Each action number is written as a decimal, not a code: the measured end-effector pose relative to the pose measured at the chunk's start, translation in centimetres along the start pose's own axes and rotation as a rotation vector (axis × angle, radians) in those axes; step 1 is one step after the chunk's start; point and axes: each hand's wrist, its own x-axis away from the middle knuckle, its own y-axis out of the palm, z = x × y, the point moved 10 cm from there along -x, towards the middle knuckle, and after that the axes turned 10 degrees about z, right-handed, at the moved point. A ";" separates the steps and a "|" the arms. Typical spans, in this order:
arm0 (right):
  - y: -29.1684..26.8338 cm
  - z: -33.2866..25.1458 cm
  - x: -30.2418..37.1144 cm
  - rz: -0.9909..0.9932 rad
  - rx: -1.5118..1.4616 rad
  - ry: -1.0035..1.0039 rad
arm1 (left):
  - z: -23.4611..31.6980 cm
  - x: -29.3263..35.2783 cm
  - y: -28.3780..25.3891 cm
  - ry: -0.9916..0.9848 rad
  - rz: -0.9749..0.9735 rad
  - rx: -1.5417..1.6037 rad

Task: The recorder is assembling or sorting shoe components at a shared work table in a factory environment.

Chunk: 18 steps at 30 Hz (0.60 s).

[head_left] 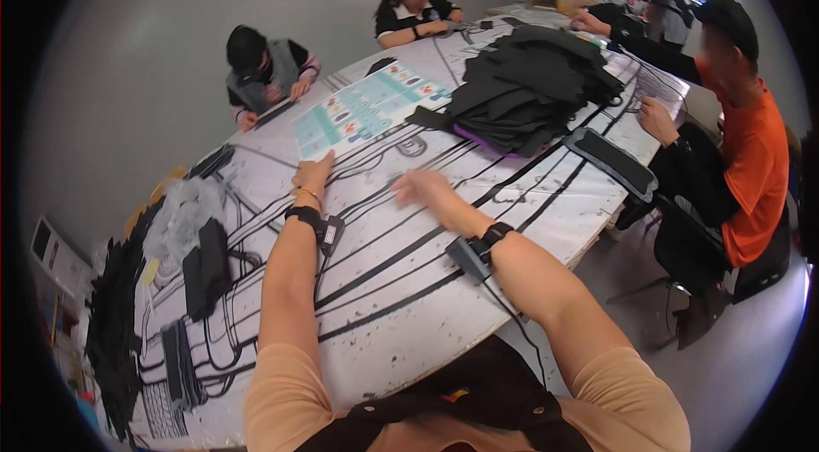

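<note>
My left hand (313, 174) is at the near corner of a large printed sheet (354, 112) in pale blue and white, its fingers closed on the edge. The sheet lies mostly flat on the white table (384, 332). Over the tabletop to the right, my right hand (426, 193) is held up, somewhat blurred, fingers apart and nothing in them. Just beyond it rises a big pile of black fabric pieces (533, 81), with a strip of purple beneath its near edge. Both my wrists carry black straps with small grey devices.
Black straps (375, 271) run across the table. At the left lie a clear plastic bag (183, 217), a folded black cloth piece (207, 268) and more black material (115, 324). A grey-rimmed black tray-like piece (610, 163) sits at the right edge. Several people work around the table.
</note>
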 end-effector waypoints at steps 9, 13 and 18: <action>0.4 -0.1 -0.2 0.022 0.052 -0.049 | 1.3 -7.9 7.1 -0.313 -0.218 1.078; 0.7 -0.2 -0.3 -0.026 0.096 -0.073 | 4.0 -6.0 6.8 -0.283 -0.431 1.033; 0.8 -0.2 -0.2 -0.016 0.106 -0.082 | 9.1 -1.5 0.0 0.172 -0.325 0.949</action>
